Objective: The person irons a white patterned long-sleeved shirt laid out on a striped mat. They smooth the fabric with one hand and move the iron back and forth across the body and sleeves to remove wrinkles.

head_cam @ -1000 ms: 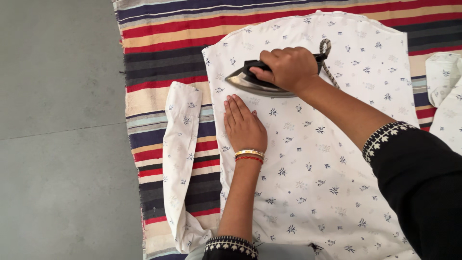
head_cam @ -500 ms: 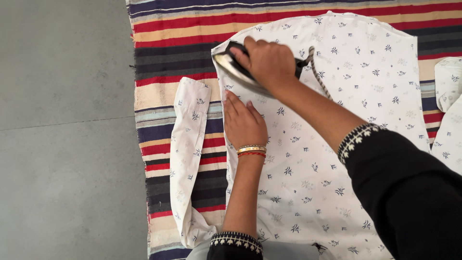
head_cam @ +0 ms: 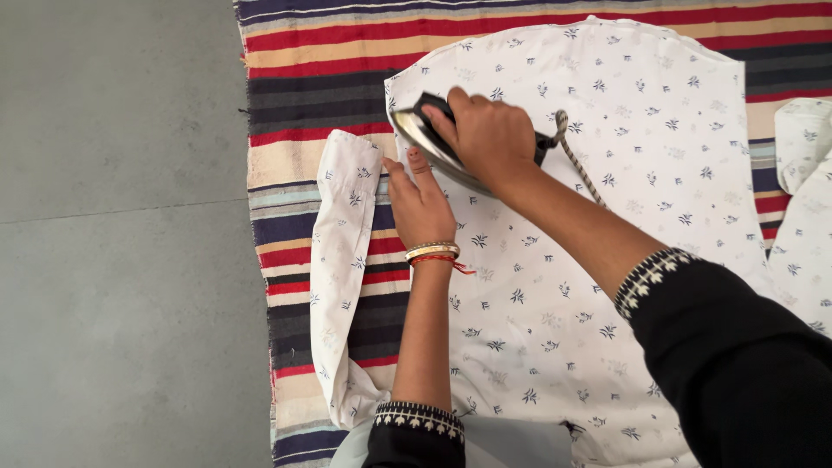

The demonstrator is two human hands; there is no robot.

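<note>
A white shirt with small dark floral print [head_cam: 607, 173] lies spread flat on a striped cloth. My right hand [head_cam: 490, 134] grips the black handle of a metal iron [head_cam: 425, 139], which rests on the shirt near its left edge. A braided cord [head_cam: 576, 156] runs off the iron's rear across the fabric. My left hand [head_cam: 420, 204] presses flat on the shirt just below the iron, fingers together, with bangles at the wrist. One sleeve [head_cam: 342, 260] of the shirt lies folded along the left side, beside my left hand.
The striped cloth [head_cam: 295, 95] in red, beige, navy and black covers a grey tiled floor [head_cam: 121, 260]. Its left edge runs down the frame's middle-left. More white printed fabric [head_cam: 802, 139] lies at the right edge.
The iron has slid left and a little farther away across the shirt, toward its left edge. My left hand has stayed pressed flat just below it.
</note>
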